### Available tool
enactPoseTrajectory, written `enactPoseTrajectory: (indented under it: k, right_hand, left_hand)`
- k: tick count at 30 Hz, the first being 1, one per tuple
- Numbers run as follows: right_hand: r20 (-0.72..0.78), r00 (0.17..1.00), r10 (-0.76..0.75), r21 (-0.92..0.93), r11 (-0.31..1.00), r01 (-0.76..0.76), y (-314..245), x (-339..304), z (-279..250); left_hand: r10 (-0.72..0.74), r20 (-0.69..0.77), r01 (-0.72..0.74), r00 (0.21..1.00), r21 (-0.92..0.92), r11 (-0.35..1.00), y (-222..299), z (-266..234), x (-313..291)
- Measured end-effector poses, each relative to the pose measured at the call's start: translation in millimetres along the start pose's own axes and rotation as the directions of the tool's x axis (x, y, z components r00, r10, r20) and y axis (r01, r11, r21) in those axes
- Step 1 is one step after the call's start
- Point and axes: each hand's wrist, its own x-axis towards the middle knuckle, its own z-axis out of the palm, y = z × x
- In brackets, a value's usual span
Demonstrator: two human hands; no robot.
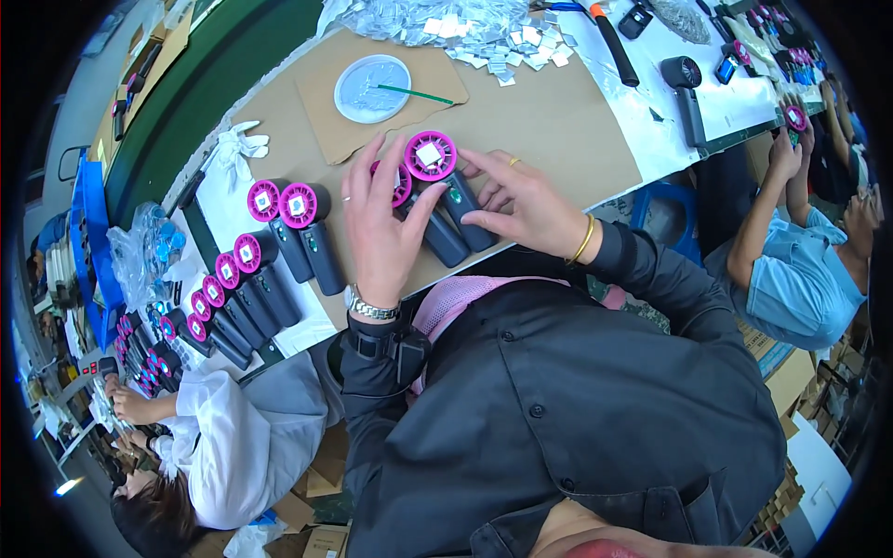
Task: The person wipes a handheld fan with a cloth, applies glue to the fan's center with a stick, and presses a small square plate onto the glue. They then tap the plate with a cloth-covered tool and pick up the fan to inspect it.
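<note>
Two dark handheld fans with magenta front rings lie side by side on the brown board in front of me. A white square sits in the middle of the right-hand fan [430, 156]. My left hand [379, 219] has its thumb and fairly straight fingers around that fan's head, partly covering the other fan [445, 240]. From the right, my right hand [526, 206] grips the same fan, its thumb against the dark handle and its index finger by the head. Just beyond them, a round white dish [372, 88] with a green stick [416, 94] across it rests on cardboard [321, 126].
More fans [298, 206] stand in a row to the left. A white glove [237, 147] lies behind them. Silvery square pieces [521, 46] are heaped at the far side. A hammer [614, 46] and another fan [686, 98] lie right. People [800, 270] sit on both sides.
</note>
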Motion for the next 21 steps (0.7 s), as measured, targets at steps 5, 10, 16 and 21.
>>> enactPoseTrajectory:
  k: [5, 10, 16, 21]
  right_hand:
    - [0.026, 0.984, -0.178, -0.192, 0.965, 0.18, 2.5, 10.8, -20.7]
    - [-0.041, 0.913, -0.405, -0.554, 0.77, 0.317, -19.3, 51.2, -47.8]
    - [-0.006, 0.914, -0.405, -0.728, 0.629, 0.274, -24.5, 98.2, -29.5]
    - [0.052, 0.971, -0.232, -0.826, 0.537, 0.172, -10.8, 122.1, -20.8]
  left_hand:
    - [0.152, 0.015, -0.152, 0.988, 0.134, 0.979, 1.0, 2.5, 8.3]
    - [0.176, 0.011, -0.175, 0.984, 0.206, 0.963, 13.3, 4.1, 9.5]
    - [0.176, -0.012, -0.168, 0.984, 0.238, 0.957, 16.4, 8.9, 4.5]
    - [0.158, -0.03, -0.148, 0.987, 0.213, 0.966, 14.4, 9.5, 2.5]
